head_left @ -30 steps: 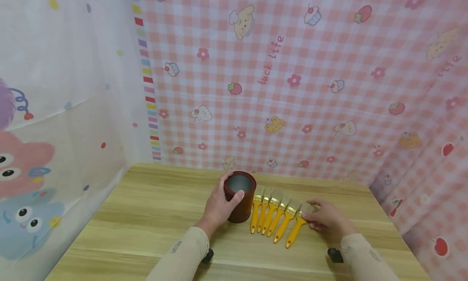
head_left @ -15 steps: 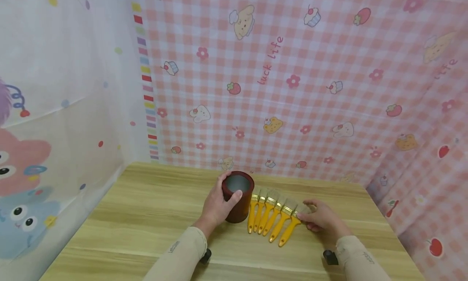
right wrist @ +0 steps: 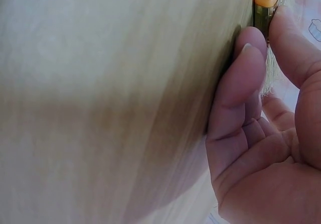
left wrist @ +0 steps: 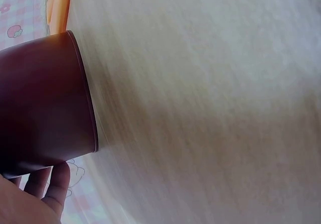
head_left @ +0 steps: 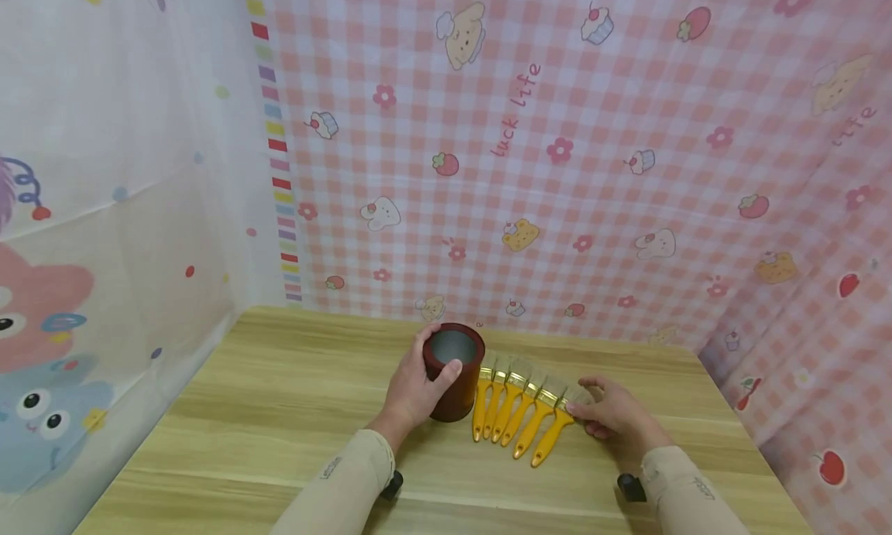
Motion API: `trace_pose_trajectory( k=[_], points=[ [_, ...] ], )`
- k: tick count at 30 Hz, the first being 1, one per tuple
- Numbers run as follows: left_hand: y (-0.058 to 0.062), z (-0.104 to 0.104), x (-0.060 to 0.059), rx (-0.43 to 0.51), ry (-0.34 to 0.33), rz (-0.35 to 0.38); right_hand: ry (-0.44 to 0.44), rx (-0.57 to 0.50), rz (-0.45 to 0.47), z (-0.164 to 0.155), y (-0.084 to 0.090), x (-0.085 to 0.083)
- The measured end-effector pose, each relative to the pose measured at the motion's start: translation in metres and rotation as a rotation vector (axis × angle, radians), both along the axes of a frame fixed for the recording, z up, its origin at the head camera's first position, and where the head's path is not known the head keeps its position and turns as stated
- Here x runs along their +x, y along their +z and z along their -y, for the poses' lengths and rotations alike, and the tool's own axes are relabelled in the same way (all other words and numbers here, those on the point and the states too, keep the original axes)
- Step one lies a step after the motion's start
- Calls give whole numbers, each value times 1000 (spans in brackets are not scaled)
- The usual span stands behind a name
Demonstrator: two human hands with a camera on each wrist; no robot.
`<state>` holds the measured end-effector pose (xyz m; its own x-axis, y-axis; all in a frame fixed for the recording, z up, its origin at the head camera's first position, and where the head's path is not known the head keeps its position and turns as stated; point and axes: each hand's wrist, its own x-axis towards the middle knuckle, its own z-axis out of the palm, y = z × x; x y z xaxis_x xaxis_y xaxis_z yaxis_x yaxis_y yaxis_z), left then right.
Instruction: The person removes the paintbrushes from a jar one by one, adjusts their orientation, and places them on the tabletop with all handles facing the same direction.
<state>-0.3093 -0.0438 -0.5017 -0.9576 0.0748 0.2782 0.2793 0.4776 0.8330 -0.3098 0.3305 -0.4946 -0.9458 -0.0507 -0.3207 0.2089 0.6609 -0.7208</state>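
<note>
My left hand [head_left: 413, 384] grips a dark red-brown cylindrical holder [head_left: 460, 399] that stands upright, its thumb over the near rim. The holder's grey inside shows from above. Several flat paintbrushes [head_left: 512, 423] with yellow-orange handles lie fanned out just right of it, bristles away from me. My right hand [head_left: 616, 413] is at the rightmost paintbrush [head_left: 550, 444]. In the right wrist view its thumb [right wrist: 291, 43] lies against the brass-coloured ferrule [right wrist: 263, 18], other fingers curled on the opposite side. Pale bristles [right wrist: 270, 68] show between thumb and fingers.
Everything lies on a wood-grain table [head_left: 279, 411]. A pink checked curtain [head_left: 411, 179] hangs behind its back edge, and a white printed curtain [head_left: 167, 233] on the left. Small black devices [head_left: 631, 488] sit under the wrists.
The right hand has shifted slightly left together with the rightmost paintbrush, and the fan of brushes is a little tighter. The left hand still holds the holder in place.
</note>
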Motion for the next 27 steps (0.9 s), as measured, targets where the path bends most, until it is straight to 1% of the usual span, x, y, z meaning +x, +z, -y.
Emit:
trace_pose_trajectory(
  k=[6,11,17,22,25,27],
  points=[
    [4,0,0,12,-4,-5,6,-1,-9,0,5,0],
    [4,3,2,7,-23,16,19,26,-15,1,4,2],
    [8,7,3,2,-51,70,25,71,-50,1,-1,3],
    [17,9,7,17,-77,129,20,59,-59,1,-3,3],
    [19,10,9,20,-86,151,22,55,-64,0,-2,3],
    [18,10,9,17,-79,160,31,55,-67,0,-2,3]
  ],
)
